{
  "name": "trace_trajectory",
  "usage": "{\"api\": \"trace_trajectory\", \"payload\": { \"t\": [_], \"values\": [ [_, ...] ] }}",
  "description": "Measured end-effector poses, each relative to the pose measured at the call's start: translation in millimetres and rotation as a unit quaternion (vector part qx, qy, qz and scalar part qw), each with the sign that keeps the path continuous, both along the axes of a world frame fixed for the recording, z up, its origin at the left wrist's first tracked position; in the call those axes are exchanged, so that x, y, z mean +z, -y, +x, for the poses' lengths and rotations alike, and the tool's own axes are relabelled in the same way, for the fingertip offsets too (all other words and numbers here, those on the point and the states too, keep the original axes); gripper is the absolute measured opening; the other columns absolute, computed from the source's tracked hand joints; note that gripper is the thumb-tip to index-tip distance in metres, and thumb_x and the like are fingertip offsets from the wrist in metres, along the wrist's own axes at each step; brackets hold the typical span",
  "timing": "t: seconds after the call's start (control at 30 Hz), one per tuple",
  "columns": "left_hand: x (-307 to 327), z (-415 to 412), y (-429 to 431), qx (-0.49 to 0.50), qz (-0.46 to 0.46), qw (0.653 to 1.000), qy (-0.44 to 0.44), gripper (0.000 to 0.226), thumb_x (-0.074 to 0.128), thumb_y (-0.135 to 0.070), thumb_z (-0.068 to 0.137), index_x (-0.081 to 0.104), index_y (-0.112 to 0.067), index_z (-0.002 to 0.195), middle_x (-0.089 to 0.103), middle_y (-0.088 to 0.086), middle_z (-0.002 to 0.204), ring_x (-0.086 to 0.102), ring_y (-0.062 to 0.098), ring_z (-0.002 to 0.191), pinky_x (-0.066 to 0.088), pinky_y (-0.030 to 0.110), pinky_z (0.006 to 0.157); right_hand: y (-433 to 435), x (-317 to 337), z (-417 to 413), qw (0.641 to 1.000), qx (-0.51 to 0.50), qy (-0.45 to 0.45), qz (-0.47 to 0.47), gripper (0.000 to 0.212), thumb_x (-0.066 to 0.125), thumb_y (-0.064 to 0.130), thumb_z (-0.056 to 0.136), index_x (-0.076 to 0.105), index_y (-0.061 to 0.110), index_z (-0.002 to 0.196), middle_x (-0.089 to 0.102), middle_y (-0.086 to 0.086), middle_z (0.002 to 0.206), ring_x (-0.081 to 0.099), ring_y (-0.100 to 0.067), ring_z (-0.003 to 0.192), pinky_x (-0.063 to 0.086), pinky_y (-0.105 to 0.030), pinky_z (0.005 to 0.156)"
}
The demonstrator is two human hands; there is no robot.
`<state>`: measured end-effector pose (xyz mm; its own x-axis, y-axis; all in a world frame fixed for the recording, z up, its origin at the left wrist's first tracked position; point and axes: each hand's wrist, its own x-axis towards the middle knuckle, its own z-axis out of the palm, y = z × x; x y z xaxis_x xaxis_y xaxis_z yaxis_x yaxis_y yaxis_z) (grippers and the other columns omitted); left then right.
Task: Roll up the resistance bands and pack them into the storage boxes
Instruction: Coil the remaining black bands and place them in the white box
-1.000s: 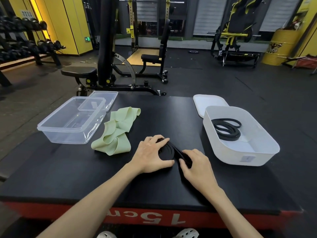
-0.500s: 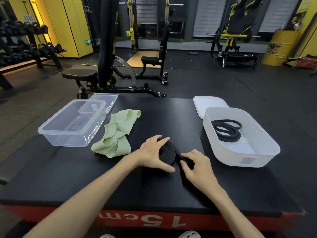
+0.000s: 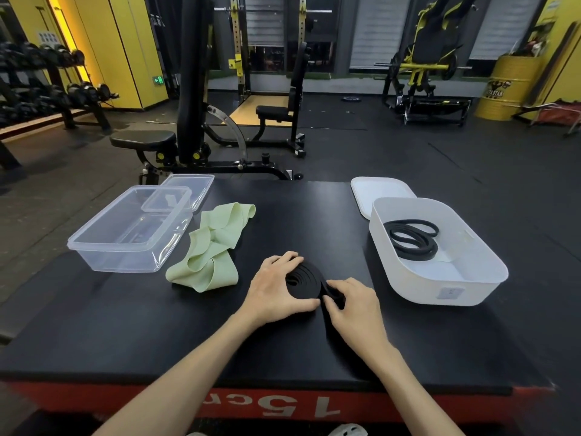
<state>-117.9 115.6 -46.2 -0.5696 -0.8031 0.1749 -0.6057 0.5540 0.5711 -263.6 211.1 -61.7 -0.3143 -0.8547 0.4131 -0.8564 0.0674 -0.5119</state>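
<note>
Both hands meet on the black worktop (image 3: pixel 314 212): the left hand (image 3: pixel 276 291) curls around the coiled black band (image 3: pixel 303 283), while the right hand (image 3: pixel 352 305) pinches its loose tail.

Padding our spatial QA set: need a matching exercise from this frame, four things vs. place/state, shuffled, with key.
Things:
1. green band
2. clear box
3. white box
4. half-rolled black band

Places/states:
A. gripped by left hand and right hand
B. holds a coiled black band
C. empty, at the far left
D. loose, unrolled, on the table

Pairs: 1-D; 2-C; 3-B; 4-A.
</note>
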Motion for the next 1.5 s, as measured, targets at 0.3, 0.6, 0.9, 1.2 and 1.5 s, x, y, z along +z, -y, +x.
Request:
{"api": "trace_trajectory", "payload": {
  "t": [0.3,0.6,0.9,1.2,1.5],
  "values": [
    [4.0,-16.8,-16.2,0.107,0.042,0.993,-0.017,0.095,0.077,-0.055,0.066,0.034,-0.027,0.146,0.032,-0.021,0.146,0.020,0.010,0.139,0.029,0.035,0.108,-2.4,21.8,7.5,0.987,0.030,0.119,0.104,0.008,0.046,0.017,0.074,0.051,0.011,0.071,0.054,-0.003,0.059,0.051,-0.023,0.059,0.045,-0.036,0.059],
    [8.1,5.0,-9.2,-0.012,0.152,0.986,-0.070,0.115,0.069,-0.034,0.059,0.003,-0.032,0.153,0.013,-0.016,0.155,0.003,0.011,0.146,0.017,0.037,0.119,15.9,55.9,49.7,0.978,-0.073,0.040,0.192,0.035,0.055,0.044,0.085,0.047,0.010,0.090,0.061,-0.008,0.095,0.057,-0.031,0.091,0.034,-0.030,0.067],
    [15.6,23.1,13.5,-0.155,0.168,0.968,0.102,0.138,0.086,-0.020,0.061,-0.019,-0.032,0.149,-0.025,-0.014,0.157,-0.023,0.012,0.144,0.013,0.045,0.120,29.9,52.4,73.0,0.946,-0.107,-0.033,0.303,0.103,0.065,0.058,0.076,0.018,-0.005,0.142,0.043,-0.023,0.126,0.043,-0.031,0.110,0.041,-0.028,0.077],
    [1.4,15.7,26.2,-0.177,0.093,0.970,0.140,0.145,0.078,-0.058,0.044,-0.017,-0.036,0.150,-0.021,-0.012,0.158,-0.029,0.020,0.143,-0.001,0.051,0.119,52.0,64.5,79.5,0.867,-0.074,-0.244,0.428,0.079,0.054,0.022,0.087,0.009,0.002,0.149,0.015,-0.025,0.152,0.048,-0.036,0.105,0.044,-0.037,0.077],
    [6.5,17.4,18.9,-0.163,0.135,0.972,0.102,0.148,0.083,-0.053,0.045,-0.018,-0.030,0.150,-0.018,-0.015,0.158,-0.028,0.018,0.142,0.001,0.048,0.120,64.4,68.4,71.9,0.864,-0.050,-0.185,0.465,0.057,0.055,0.021,0.080,0.036,0.005,0.132,0.040,-0.013,0.117,0.042,-0.036,0.103,0.050,-0.039,0.080]
  ]
}}
